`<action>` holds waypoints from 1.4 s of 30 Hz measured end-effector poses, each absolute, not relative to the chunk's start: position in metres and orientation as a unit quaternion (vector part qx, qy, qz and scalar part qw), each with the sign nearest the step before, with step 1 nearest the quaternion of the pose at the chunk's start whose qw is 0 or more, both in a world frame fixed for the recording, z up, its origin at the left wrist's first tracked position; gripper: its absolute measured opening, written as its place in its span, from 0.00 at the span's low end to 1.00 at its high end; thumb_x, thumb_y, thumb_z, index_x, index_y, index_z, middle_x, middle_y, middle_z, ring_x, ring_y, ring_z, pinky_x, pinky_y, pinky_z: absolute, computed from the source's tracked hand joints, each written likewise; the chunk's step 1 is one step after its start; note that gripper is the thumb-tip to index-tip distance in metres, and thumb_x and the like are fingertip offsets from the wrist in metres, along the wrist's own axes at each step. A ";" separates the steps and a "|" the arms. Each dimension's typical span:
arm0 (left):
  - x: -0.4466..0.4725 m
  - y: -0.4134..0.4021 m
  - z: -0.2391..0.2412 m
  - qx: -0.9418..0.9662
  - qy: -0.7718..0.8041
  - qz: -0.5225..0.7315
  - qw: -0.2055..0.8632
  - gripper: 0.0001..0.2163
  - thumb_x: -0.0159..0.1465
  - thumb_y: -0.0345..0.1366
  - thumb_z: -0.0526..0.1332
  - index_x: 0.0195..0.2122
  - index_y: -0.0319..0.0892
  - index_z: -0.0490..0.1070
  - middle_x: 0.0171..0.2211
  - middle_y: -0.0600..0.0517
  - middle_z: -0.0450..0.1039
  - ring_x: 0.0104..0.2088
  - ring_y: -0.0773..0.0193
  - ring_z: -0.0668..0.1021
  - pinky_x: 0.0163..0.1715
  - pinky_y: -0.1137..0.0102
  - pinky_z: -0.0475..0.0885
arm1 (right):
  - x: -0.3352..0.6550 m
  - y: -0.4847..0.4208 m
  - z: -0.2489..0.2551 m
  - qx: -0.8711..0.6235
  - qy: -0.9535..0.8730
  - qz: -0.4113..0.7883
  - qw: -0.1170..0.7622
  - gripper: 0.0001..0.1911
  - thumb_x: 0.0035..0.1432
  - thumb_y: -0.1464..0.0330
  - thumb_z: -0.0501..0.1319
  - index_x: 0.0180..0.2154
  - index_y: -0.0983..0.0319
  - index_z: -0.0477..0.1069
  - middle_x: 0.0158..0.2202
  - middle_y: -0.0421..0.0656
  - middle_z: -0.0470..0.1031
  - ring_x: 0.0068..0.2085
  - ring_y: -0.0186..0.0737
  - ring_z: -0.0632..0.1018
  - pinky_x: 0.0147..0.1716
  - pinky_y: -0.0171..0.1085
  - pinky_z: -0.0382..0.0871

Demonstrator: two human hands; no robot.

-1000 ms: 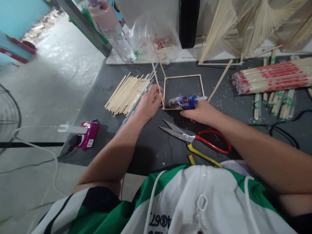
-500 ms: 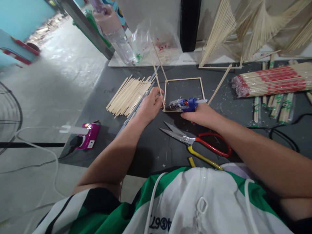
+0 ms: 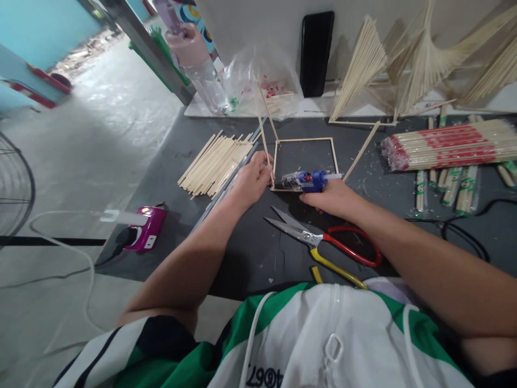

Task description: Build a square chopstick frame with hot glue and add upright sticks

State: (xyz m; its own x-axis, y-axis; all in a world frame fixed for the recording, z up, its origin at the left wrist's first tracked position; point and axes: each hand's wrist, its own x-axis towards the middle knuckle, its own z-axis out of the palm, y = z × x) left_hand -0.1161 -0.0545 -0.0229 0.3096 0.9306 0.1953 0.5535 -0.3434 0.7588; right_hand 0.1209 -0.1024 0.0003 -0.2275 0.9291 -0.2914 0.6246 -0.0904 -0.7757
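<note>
My right hand (image 3: 333, 196) is wrapped round a blue glue gun (image 3: 311, 181), its nozzle pointing left at the near left corner of a square frame of wooden sticks (image 3: 305, 140). With fingers pinched at that same corner, my left hand (image 3: 254, 175) holds a thin upright stick (image 3: 263, 134). Another stick (image 3: 268, 110) rises from the frame's far left corner. Just left of my left hand lies a pile of loose sticks (image 3: 216, 164). Scissors (image 3: 307, 236) with one red and one yellow handle lie partly open below the frame.
Packaged chopsticks (image 3: 452, 145) lie on the right. Behind stand a finished-looking stick structure (image 3: 359, 70), a black phone (image 3: 317, 54), a plastic bag (image 3: 262, 81) and a water bottle (image 3: 202, 70). A magenta power adapter (image 3: 150, 229) sits at the left edge, with black cable (image 3: 448, 226) at right.
The camera view has tilted slightly, so the scene sits a little lower. Both hands keep their places at the frame, the glue gun still at the near left corner.
</note>
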 end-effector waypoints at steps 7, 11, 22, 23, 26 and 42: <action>-0.114 -0.055 -0.019 0.751 0.507 0.307 0.292 0.07 0.70 0.32 0.54 0.48 0.46 0.65 0.29 0.54 0.76 0.27 0.65 0.78 0.32 0.68 0.76 | 0.120 -0.104 0.002 -0.599 -0.652 0.431 0.174 0.09 0.51 0.61 0.63 0.27 0.59 0.71 0.21 0.41 0.71 0.28 0.41 0.75 0.29 0.37 0.67; -0.116 -0.053 -0.021 0.753 0.504 0.307 0.293 0.07 0.70 0.32 0.54 0.48 0.46 0.64 0.29 0.54 0.76 0.27 0.65 0.78 0.32 0.68 0.76 | 0.120 -0.103 0.001 -0.599 -0.652 0.432 0.171 0.09 0.50 0.60 0.63 0.27 0.59 0.71 0.21 0.41 0.71 0.29 0.42 0.75 0.29 0.37 0.68; -0.112 -0.052 -0.021 0.735 0.493 0.330 0.327 0.07 0.69 0.31 0.55 0.47 0.46 0.65 0.27 0.55 0.75 0.27 0.66 0.78 0.33 0.68 0.76 | 0.123 -0.104 -0.002 -0.598 -0.644 0.442 0.182 0.09 0.50 0.61 0.65 0.29 0.59 0.73 0.21 0.40 0.72 0.26 0.40 0.75 0.28 0.37 0.67; -0.112 -0.052 -0.022 0.735 0.494 0.329 0.328 0.08 0.69 0.31 0.56 0.48 0.46 0.65 0.27 0.55 0.75 0.27 0.66 0.78 0.34 0.68 0.76 | 0.124 -0.104 -0.002 -0.598 -0.644 0.440 0.183 0.09 0.50 0.60 0.65 0.29 0.59 0.73 0.21 0.40 0.72 0.26 0.41 0.75 0.28 0.37 0.67; -0.112 -0.051 -0.025 0.739 0.497 0.325 0.319 0.09 0.70 0.32 0.55 0.50 0.46 0.66 0.29 0.55 0.75 0.29 0.66 0.79 0.37 0.67 0.77 | 0.126 -0.104 -0.003 -0.597 -0.649 0.437 0.179 0.11 0.51 0.59 0.65 0.28 0.60 0.73 0.21 0.40 0.72 0.26 0.41 0.75 0.28 0.38 0.67; -0.109 -0.053 -0.023 0.710 0.504 0.339 0.357 0.08 0.70 0.32 0.57 0.49 0.47 0.68 0.32 0.53 0.74 0.38 0.60 0.82 0.45 0.59 0.80 | 0.123 -0.104 0.004 -0.585 -0.659 0.440 0.171 0.10 0.51 0.60 0.66 0.28 0.60 0.73 0.22 0.41 0.72 0.29 0.42 0.75 0.30 0.38 0.68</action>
State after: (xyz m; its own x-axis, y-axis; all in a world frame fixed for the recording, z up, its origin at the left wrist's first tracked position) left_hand -0.1092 -0.0531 -0.0229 0.2623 0.9574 0.1210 0.4743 -0.2371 0.8478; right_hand 0.1235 -0.1036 0.0039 -0.2561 0.9221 -0.2902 0.6215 -0.0728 -0.7800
